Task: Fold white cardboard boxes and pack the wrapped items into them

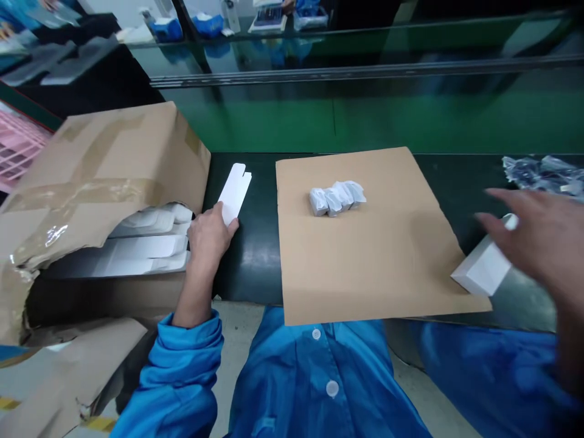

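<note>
Head view showed the left hand pinching a flat white carton blank by its near end, just beside the opened cardboard box that held a stack of more white blanks. The right hand was spread wide over a folded white box at the right edge of the brown cardboard sheet; motion blur left it unclear whether the fingers touched the box or hovered just above it. Judged step: one blank drawn from the supply, a made-up box being set aside or released. The next move would likely call for both hands on the blank over the sheet, so the right hand must first come free.

A cluster of small white wrapped packets lay near the middle of the sheet, well apart from both hands. Clear plastic bags sat at the far right on the dark counter. The box flap stood close to the left wrist and could snag the blank. The green conveyor belt ran behind.
</note>
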The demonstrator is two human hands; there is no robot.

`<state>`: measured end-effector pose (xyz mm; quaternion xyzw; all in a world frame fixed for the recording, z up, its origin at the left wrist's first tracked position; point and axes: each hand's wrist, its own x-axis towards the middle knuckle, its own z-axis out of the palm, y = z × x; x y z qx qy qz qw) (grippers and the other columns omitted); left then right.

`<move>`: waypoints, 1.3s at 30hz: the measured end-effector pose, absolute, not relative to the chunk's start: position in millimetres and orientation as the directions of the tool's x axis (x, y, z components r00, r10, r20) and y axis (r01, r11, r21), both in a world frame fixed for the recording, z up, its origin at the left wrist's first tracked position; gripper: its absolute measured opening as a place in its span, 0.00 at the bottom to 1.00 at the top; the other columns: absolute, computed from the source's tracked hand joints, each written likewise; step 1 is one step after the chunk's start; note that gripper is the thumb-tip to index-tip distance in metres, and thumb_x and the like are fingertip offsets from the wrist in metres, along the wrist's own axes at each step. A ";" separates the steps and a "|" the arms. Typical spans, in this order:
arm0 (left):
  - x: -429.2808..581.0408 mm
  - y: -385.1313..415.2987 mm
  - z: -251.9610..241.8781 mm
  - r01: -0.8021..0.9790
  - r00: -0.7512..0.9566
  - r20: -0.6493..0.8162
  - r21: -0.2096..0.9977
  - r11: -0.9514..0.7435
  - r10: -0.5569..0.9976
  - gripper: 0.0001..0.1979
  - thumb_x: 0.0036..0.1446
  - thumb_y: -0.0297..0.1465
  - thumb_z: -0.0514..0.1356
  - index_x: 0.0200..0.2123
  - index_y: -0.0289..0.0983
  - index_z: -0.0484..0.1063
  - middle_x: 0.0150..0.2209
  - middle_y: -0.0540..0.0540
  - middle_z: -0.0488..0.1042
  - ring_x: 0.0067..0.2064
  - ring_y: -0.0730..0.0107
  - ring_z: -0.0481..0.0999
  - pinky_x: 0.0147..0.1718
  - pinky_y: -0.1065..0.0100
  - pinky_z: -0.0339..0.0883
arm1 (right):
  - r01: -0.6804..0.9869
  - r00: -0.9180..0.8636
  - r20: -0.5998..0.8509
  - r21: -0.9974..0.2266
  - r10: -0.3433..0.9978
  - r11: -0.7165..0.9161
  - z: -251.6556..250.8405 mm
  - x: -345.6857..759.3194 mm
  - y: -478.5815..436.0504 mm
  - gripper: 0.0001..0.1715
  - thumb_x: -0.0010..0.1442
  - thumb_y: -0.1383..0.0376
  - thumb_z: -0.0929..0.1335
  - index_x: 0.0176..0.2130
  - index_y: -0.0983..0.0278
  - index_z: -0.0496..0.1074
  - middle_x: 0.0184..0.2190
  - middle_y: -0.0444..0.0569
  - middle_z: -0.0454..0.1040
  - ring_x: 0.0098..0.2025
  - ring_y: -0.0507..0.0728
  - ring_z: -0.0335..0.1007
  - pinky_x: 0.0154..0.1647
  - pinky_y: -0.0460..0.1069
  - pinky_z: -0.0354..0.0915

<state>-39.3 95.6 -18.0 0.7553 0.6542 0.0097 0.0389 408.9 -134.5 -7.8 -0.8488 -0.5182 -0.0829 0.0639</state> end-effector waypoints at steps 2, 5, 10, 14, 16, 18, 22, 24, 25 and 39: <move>-41.0 101.7 -16.5 0.988 0.116 -0.039 0.103 -0.112 0.992 0.32 0.57 0.41 0.60 0.63 0.35 0.64 0.53 0.31 0.73 0.58 0.38 0.70 0.54 0.45 0.65 | 0.947 0.287 0.251 -0.219 0.924 -0.235 -10.3 341.1 -126.1 0.22 0.67 0.57 0.64 0.55 0.66 0.74 0.48 0.61 0.79 0.48 0.65 0.76 0.46 0.59 0.70; -45.6 114.7 -17.7 0.980 0.106 -0.076 0.174 -0.091 0.992 0.41 0.52 0.42 0.64 0.65 0.32 0.58 0.53 0.33 0.73 0.57 0.46 0.71 0.54 0.53 0.66 | 0.829 -0.018 0.289 -0.531 0.957 0.176 -11.6 250.1 -107.8 0.19 0.68 0.61 0.64 0.55 0.63 0.73 0.51 0.53 0.78 0.52 0.60 0.76 0.54 0.58 0.72; -48.9 123.0 -15.5 0.952 0.120 -0.076 0.291 -0.093 0.990 0.42 0.44 0.42 0.69 0.60 0.30 0.65 0.47 0.37 0.74 0.50 0.52 0.74 0.48 0.58 0.68 | 0.563 -0.121 0.206 -0.791 0.971 0.238 -13.9 185.9 -69.9 0.22 0.66 0.65 0.65 0.59 0.63 0.70 0.49 0.53 0.79 0.50 0.58 0.77 0.53 0.57 0.71; -41.7 93.3 6.1 0.910 0.097 0.029 0.402 -0.101 0.995 0.18 0.49 0.39 0.65 0.41 0.35 0.74 0.32 0.48 0.71 0.35 0.63 0.73 0.38 0.64 0.68 | 0.234 -0.037 0.042 -0.971 0.998 0.049 -18.6 181.1 -51.9 0.25 0.64 0.63 0.67 0.60 0.64 0.67 0.45 0.52 0.78 0.42 0.54 0.76 0.47 0.53 0.72; -30.5 63.9 18.1 0.865 0.134 0.087 0.476 -0.160 0.987 0.14 0.55 0.42 0.61 0.37 0.37 0.72 0.28 0.51 0.69 0.30 0.68 0.71 0.33 0.67 0.66 | 0.058 0.051 -0.002 -0.998 0.999 -0.005 -17.0 177.9 -47.7 0.35 0.63 0.57 0.69 0.64 0.65 0.61 0.54 0.59 0.73 0.48 0.56 0.74 0.50 0.54 0.72; -13.7 29.0 24.9 0.793 0.197 0.142 0.559 -0.243 0.970 0.16 0.57 0.45 0.59 0.37 0.39 0.71 0.28 0.52 0.71 0.29 0.70 0.71 0.30 0.70 0.66 | -0.080 0.140 0.014 -0.997 0.990 0.025 -9.5 172.1 -47.2 0.44 0.62 0.51 0.69 0.68 0.65 0.53 0.61 0.63 0.66 0.55 0.59 0.71 0.54 0.56 0.70; 20.3 -33.2 20.4 0.567 0.326 0.198 0.741 -0.359 0.924 0.10 0.53 0.38 0.63 0.30 0.39 0.68 0.25 0.50 0.74 0.25 0.70 0.73 0.25 0.70 0.67 | 0.069 0.272 0.128 -0.991 0.954 0.113 17.3 165.1 -58.7 0.53 0.55 0.51 0.74 0.69 0.61 0.49 0.66 0.59 0.60 0.65 0.65 0.61 0.64 0.62 0.62; 25.2 -48.5 16.5 0.552 0.391 0.128 0.760 -0.343 0.912 0.09 0.51 0.36 0.65 0.27 0.38 0.69 0.24 0.48 0.76 0.26 0.66 0.76 0.25 0.68 0.70 | 0.286 0.273 0.166 -0.954 0.948 0.085 26.9 171.6 -70.4 0.59 0.51 0.53 0.76 0.70 0.60 0.48 0.68 0.59 0.58 0.67 0.67 0.57 0.65 0.65 0.60; 23.1 -51.0 16.1 0.529 0.454 0.065 0.783 -0.328 0.888 0.09 0.49 0.36 0.67 0.28 0.38 0.71 0.26 0.47 0.77 0.28 0.64 0.78 0.26 0.67 0.72 | 0.389 0.249 0.187 -0.918 0.950 0.079 29.2 177.8 -77.1 0.60 0.50 0.53 0.77 0.71 0.60 0.48 0.67 0.59 0.59 0.66 0.68 0.58 0.63 0.67 0.61; 5.4 -19.1 40.1 0.381 0.698 -0.272 0.924 -0.022 0.662 0.15 0.60 0.38 0.62 0.48 0.39 0.79 0.33 0.47 0.81 0.29 0.67 0.81 0.27 0.70 0.77 | 0.867 -0.406 0.373 -0.132 0.834 0.480 12.8 228.9 -128.2 0.32 0.67 0.63 0.64 0.64 0.78 0.59 0.50 0.66 0.74 0.47 0.67 0.71 0.44 0.60 0.69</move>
